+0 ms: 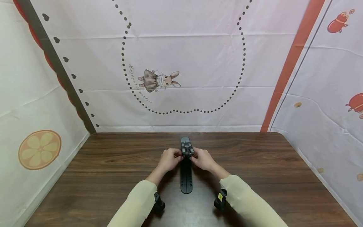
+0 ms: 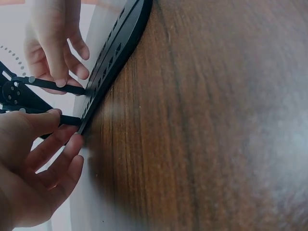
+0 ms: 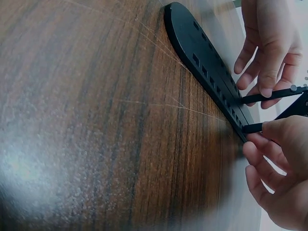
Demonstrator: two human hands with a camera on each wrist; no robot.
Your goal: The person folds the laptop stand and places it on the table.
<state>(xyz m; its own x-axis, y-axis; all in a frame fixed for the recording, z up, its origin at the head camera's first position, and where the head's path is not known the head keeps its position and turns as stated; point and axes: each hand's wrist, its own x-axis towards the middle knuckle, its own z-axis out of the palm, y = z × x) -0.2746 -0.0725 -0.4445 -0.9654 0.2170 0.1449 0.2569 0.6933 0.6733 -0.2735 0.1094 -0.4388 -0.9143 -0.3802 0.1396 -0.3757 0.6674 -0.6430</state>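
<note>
A black folding stand (image 1: 186, 180) lies lengthwise at the middle of the table, its long slotted base (image 3: 202, 62) flat on the wood. Over its far part is a raised top with grey pads (image 1: 187, 148). My left hand (image 1: 169, 159) pinches one thin support leg (image 2: 70, 120) between thumb and fingers, low down by the base. On the other side, my right hand (image 1: 203, 159) pinches the matching leg (image 3: 253, 128). Both leg ends meet the row of slots in the base.
Brown wood-grain table (image 1: 119, 179) extends to both sides. Printed white cloth (image 1: 198, 63) hangs behind it and at left and right. A small black device sits at each wrist, by the cream sleeves (image 1: 136, 201).
</note>
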